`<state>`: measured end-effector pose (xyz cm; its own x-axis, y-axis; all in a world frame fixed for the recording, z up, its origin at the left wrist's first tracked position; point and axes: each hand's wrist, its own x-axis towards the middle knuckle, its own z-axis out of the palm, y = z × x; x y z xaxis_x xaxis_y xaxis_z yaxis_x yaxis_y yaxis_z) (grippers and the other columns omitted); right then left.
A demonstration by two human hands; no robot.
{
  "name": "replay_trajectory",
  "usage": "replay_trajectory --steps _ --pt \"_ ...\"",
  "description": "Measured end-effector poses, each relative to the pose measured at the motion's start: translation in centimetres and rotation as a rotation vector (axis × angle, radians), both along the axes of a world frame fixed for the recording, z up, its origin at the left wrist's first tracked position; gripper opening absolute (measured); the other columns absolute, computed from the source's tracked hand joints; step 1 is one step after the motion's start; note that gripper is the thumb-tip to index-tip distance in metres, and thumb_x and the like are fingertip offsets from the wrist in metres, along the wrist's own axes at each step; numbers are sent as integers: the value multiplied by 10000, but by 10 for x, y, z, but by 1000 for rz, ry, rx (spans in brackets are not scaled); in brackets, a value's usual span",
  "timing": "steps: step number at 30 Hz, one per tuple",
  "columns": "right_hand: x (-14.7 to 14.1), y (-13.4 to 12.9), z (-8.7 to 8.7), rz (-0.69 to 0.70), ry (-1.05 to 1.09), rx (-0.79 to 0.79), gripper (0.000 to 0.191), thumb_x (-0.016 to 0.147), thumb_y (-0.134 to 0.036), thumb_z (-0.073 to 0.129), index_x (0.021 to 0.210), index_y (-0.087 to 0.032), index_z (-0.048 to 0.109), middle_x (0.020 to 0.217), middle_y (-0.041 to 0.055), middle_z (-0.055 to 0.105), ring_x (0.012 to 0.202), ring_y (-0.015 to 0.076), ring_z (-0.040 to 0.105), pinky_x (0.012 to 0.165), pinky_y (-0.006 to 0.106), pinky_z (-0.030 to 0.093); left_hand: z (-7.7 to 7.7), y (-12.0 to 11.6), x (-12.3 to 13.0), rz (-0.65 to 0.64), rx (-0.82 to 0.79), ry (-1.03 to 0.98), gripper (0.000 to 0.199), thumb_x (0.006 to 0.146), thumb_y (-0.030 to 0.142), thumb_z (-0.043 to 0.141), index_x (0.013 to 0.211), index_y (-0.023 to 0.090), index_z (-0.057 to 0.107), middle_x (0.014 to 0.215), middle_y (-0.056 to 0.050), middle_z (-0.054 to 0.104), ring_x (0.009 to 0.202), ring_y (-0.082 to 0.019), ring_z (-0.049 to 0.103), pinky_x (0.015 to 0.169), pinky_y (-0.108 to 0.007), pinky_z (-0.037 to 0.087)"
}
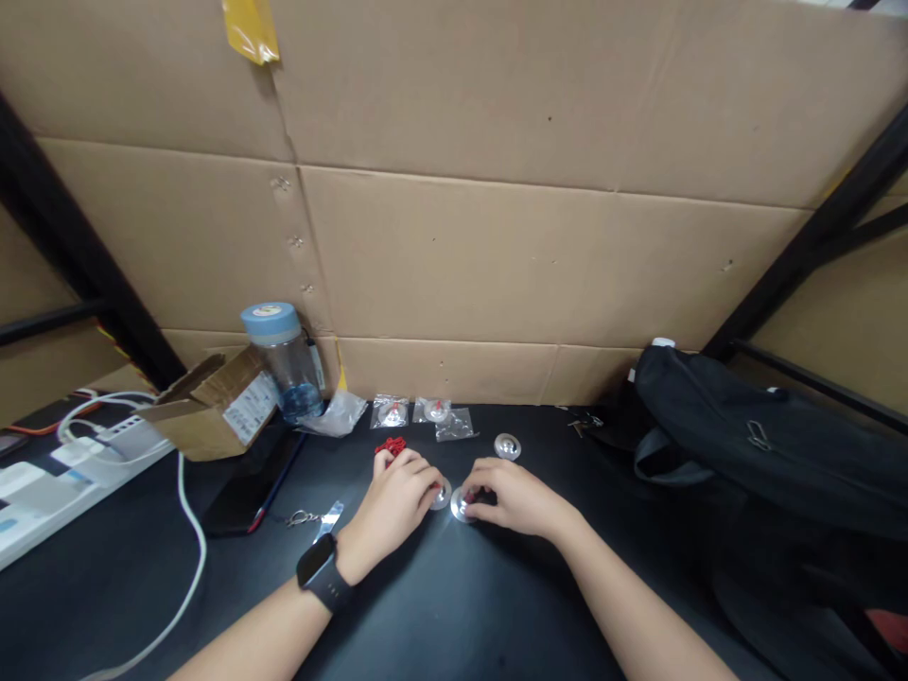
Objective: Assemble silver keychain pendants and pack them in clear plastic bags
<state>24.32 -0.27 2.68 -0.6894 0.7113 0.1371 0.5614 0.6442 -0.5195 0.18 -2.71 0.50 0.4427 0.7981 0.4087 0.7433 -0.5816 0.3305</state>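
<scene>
three bare metal discs sit lower centre, one well clear of both hands. the left hand has its thumb at another, fingers by one red cord bundle; i can't tell its grip. the right hand pinches the third, partly hidden. one black bag is cut off, lower right.

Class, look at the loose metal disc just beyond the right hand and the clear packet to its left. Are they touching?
Apart: the head view shows dark tabletop between the packet and the disc.
</scene>
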Motion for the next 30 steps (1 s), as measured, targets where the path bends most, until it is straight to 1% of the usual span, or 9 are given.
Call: replay_trajectory --steps 4,9,11,14,17,19,22,26,30 --pt "-5 -1 -5 27 -31 38 184 874 -144 685 966 -275 777 903 14 696 825 170 670 760 252 485 -1 0 0 -13 21 -7 148 943 174 602 888 252 715 872 -12 733 965 -216 571 868 -392 249" --pt "-2 1 -7 -86 -109 150 209 878 -98 633 886 -256 771 849 32 709 779 190 655 703 272 462 1 0 -1 35 50 -61 138 935 163 611 889 249 709 880 -7 740 976 -211 577 883 -394 247" --pt "-3 2 -7 -102 -96 176 206 885 -105 628 852 -252 769 825 39 715 789 203 650 710 288 464 3 1 -1 58 51 -82 127 937 168 612 901 248 705 902 -10 748 986 -213 579 884 -399 245" --pt "-7 3 -4 -93 68 173 173 921 -168 634 863 -255 772 847 41 741 829 211 654 775 324 489 4 2 -1 74 34 -107 108 935 191 625 912 258 707 923 -7 751 999 -215 587 885 -403 247" --pt "-11 2 1 -174 330 171 129 943 -264 652 914 -262 777 902 47 764 850 216 674 837 374 517 5 3 -2 122 11 -166 86 923 220 641 917 262 716 946 -10 751 1008 -219 597 891 -402 273" --pt "-11 1 6 -240 462 171 133 941 -316 662 921 -264 783 913 59 766 858 227 686 836 397 538 6 5 -4 169 -22 -237 94 927 254 630 914 260 723 961 -18 754 1016 -227 605 904 -406 309" --pt "-10 0 10 -288 594 164 148 921 -360 686 902 -255 789 906 74 761 859 235 693 788 393 564 6 8 -6 211 -102 -389 140 936 324 607 919 256 729 982 -25 755 995 -231 632 914 -411 392" --pt "-10 -3 11 -312 679 129 131 903 -349 710 886 -244 788 895 75 754 844 229 689 720 368 558 4 13 -6 148 -194 -639 183 925 371 621 909 218 720 951 -45 749 910 -208 670 870 -350 493" --pt "-13 -6 11 -301 724 111 88 895 -311 725 886 -247 786 885 67 749 837 222 684 728 368 551 4 13 -1 83 -273 -796 190 912 371 654 895 187 699 884 -45 741 849 -192 683 849 -312 522"
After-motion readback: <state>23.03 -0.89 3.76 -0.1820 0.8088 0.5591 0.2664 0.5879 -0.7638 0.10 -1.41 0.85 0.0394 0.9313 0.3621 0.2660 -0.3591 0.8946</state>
